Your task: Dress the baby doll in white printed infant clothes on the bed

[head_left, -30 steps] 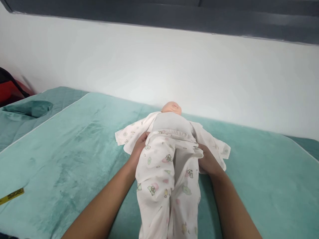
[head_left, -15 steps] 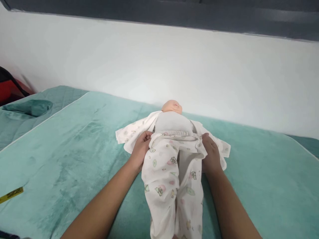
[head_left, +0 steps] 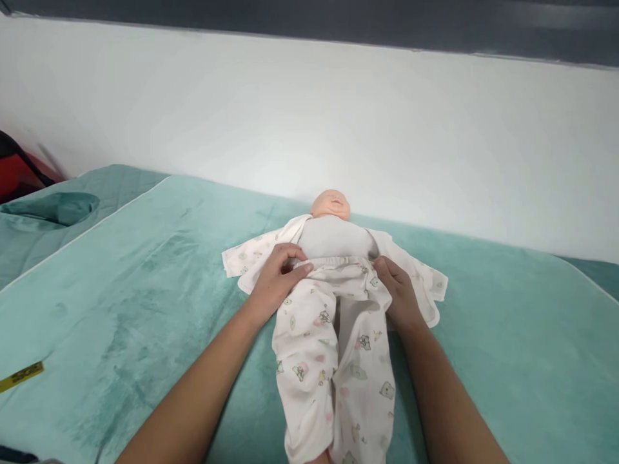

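Both hands are on the doll [head_left: 333, 237], which lies face up toward the far edge of the teal mat [head_left: 145, 277], head pointing at the white wall [head_left: 338, 129]. The left hand [head_left: 276, 278] has its fingers curled together and pinched on the waistband [head_left: 333, 262] of the printed trousers [head_left: 333, 351] at the doll's near hip. The right hand [head_left: 397, 291] grips the same band on the other side, fingers bent and closed on the cloth. The band sits at the doll's waist, just below the grey belly, and the trouser legs trail back toward the near edge, between the two forearms. An open printed top [head_left: 249, 259] is spread flat beneath the doll, its flaps out to either side. Risks, as I read it: the left hand looks a touch higher than the right, so the band could end up crooked. The right fingers lie close to the top's flap, which could get bunched or trapped in the grip. A hard tug could slide the light doll across the plush. A yellow tape measure [head_left: 22, 377] lies near the left edge, well apart.
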`<state>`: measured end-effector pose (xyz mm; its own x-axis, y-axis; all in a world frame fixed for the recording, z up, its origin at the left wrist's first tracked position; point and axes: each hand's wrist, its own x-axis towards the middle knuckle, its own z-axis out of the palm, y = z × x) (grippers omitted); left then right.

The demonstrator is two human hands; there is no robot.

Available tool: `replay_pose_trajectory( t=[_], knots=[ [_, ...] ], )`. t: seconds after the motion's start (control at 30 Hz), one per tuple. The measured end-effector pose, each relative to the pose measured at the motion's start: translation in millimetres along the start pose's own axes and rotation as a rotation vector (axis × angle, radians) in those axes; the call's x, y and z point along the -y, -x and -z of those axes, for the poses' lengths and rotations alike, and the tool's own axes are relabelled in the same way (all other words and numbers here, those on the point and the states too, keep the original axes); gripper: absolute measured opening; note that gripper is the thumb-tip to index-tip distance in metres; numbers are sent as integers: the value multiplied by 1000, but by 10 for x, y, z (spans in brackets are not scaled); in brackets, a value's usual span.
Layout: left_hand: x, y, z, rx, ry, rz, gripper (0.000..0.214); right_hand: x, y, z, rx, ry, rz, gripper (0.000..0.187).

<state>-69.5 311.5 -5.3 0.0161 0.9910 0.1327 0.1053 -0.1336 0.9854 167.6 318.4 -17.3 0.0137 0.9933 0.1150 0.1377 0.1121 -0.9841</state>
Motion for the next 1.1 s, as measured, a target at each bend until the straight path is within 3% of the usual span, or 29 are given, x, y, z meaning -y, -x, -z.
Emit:
replay_pose_trajectory(
  t=[0.17,0.3,0.37,0.5,0.73,0.93,1.1],
  knots=[
    [28,6,0,42,-72,-34,18,-12,0,21,15,28,26,45],
    [83,5,-8,3,-85,-51,22,-38,-10,143,215,63,3,32],
    [99,-10,-23,-40,-66,-42,23,-47,-18,179,251,77,63,25],
    [111,-72,-63,-99,-36,-14,22,-50,-23,111,38,120,263,24],
    [124,-201,-104,-141,-112,-12,22,46,-68,-82,-95,332,216,26],
    [180,-426,-52,-209,-222,-62,20,154,-351,-136,-99,657,280,27],
    [268,-552,-31,-223,-240,-35,18,178,-593,-156,-41,729,152,26]
  ],
)
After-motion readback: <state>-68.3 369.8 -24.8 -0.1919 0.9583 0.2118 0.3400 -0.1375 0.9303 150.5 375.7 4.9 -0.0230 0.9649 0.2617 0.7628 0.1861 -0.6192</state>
